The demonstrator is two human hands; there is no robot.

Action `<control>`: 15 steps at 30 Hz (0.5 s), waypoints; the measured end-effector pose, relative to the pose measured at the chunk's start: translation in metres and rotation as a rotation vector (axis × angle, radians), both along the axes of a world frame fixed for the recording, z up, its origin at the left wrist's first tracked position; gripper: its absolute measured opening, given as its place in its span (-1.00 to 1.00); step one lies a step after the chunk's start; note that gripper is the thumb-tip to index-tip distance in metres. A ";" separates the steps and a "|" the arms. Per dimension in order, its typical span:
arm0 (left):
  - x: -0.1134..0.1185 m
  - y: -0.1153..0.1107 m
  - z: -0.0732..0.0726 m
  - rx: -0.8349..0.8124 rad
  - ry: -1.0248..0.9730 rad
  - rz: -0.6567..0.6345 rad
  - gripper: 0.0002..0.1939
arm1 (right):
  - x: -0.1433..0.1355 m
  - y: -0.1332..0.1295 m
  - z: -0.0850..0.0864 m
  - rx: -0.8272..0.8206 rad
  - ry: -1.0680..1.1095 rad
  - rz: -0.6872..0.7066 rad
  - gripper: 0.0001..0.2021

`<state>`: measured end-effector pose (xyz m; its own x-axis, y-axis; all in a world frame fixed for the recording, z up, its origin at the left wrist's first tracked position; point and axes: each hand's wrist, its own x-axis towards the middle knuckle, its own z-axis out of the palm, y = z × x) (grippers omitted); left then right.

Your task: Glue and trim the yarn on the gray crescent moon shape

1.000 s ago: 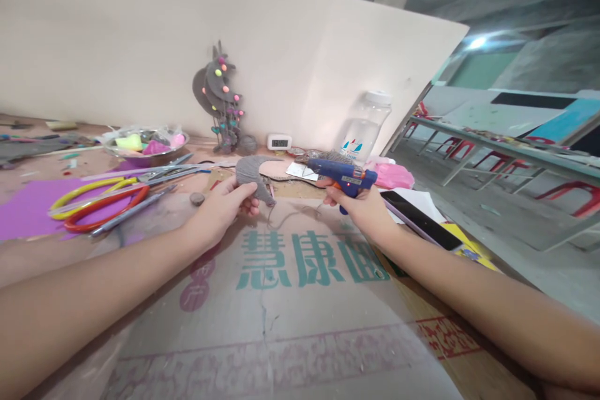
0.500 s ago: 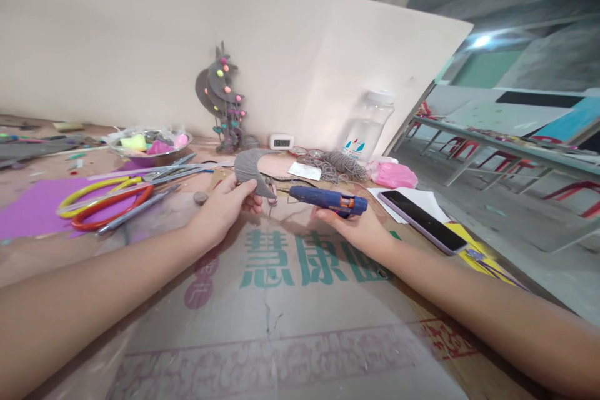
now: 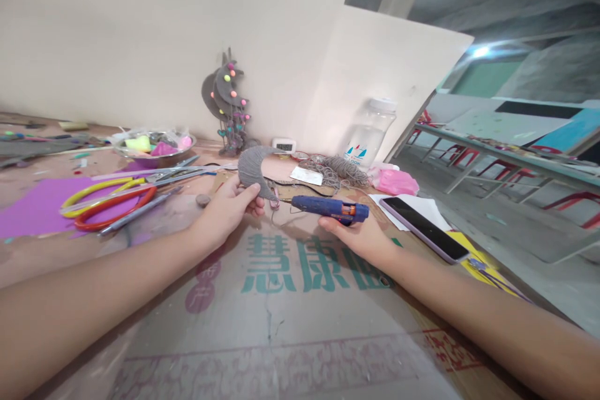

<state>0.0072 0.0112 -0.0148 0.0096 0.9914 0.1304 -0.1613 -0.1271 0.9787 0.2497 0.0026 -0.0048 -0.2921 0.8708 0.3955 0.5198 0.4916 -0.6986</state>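
Observation:
A grey yarn-wrapped crescent moon is pinched between the thumb and fingers of my left hand, above the cardboard. My right hand grips a blue hot glue gun, its nozzle pointing left at the crescent's lower tip. Whether the nozzle touches the tip, I cannot tell. Beside the nozzle hangs a thin pinkish loop, too small to make out. Behind, against the white board, stands a decoration of grey crescents dotted with coloured pompoms.
Red-and-yellow-handled scissors lie on purple sheet at left, near a bowl of coloured pieces. Grey yarn, a small timer and a clear bottle stand at the back. A phone lies at right.
The glue gun's nozzle has dipped slightly beside the crescent's lower tip. Both hands keep their holds. The whole view has shifted a little.

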 end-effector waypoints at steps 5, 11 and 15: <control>-0.001 0.000 -0.001 0.006 0.005 0.001 -0.82 | 0.000 0.001 0.000 0.000 -0.011 0.004 -0.73; 0.000 -0.001 0.000 -0.005 0.002 -0.006 -0.82 | -0.001 0.000 0.001 0.010 -0.028 0.010 -0.72; 0.001 -0.002 0.001 -0.006 -0.007 -0.007 -0.81 | 0.001 0.002 -0.003 0.011 -0.033 -0.003 -0.72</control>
<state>0.0079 0.0096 -0.0142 0.0152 0.9921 0.1247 -0.1692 -0.1203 0.9782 0.2504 0.0043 -0.0075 -0.3027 0.8675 0.3948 0.5441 0.4973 -0.6757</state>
